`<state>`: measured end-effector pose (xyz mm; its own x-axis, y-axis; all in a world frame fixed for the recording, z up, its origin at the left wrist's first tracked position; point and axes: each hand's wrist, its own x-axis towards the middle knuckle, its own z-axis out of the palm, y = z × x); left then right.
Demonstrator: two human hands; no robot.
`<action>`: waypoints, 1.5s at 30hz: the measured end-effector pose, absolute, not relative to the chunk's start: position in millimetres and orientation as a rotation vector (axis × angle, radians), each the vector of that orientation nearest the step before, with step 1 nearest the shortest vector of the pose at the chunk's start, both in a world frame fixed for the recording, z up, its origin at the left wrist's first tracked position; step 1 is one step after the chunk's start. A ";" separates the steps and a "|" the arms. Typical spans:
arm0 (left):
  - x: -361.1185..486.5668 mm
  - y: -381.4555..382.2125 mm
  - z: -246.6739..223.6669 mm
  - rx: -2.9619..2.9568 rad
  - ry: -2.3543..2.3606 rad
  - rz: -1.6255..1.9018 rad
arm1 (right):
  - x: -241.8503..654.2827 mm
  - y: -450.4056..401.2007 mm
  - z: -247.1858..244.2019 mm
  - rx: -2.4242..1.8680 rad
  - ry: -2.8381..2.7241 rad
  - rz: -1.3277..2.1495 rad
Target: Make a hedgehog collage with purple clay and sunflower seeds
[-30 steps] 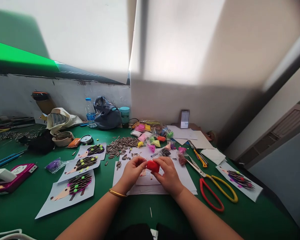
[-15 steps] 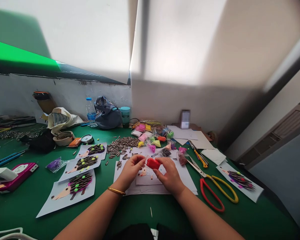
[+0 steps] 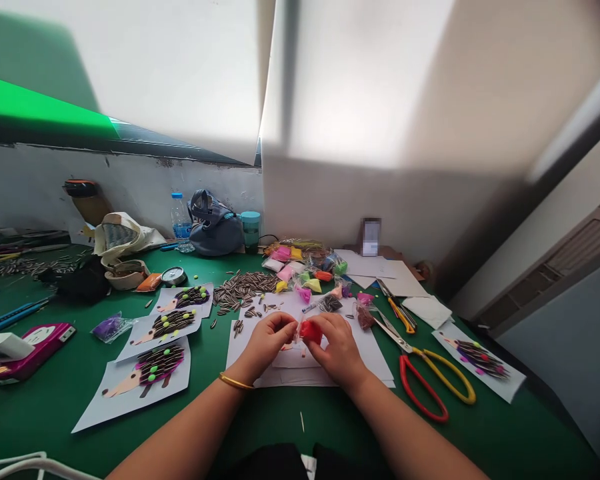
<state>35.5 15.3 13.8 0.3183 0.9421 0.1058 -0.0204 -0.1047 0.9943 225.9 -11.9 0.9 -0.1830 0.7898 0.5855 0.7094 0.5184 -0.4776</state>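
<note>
A small clear plastic bag of red modelling clay is held over the white sheets. My right hand grips the red lump between thumb and fingers. At the bag's clear left edge, my left hand is closed in a pinch; a gold bangle circles that wrist. Beneath both hands lies a paper with a hedgehog picture, mostly covered by them. Sunflower seeds are heaped beyond the left hand. Several bags of coloured clay lie farther back.
Large scissors with red and yellow handles lie on the right, near a finished hedgehog card. Several seed-covered hedgehog cards lie on the left. A power bank, water bottle, blue bag and phone surround the work area.
The red clay bag has turned in my hands and sits more upright, more covered by my right fingers. My left fingers have shifted slightly right along its edge.
</note>
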 end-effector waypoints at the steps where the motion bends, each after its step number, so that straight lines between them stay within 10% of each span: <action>1: 34.9 15.7 12.8 1.435 0.912 1.038 | 225.9 -12.0 1.1 -1.235 -1.921 0.113; 45: 12.7 33.6 10.1 1.474 1.140 1.352 | 242.7 0.3 -16.1 -1.308 -1.460 0.462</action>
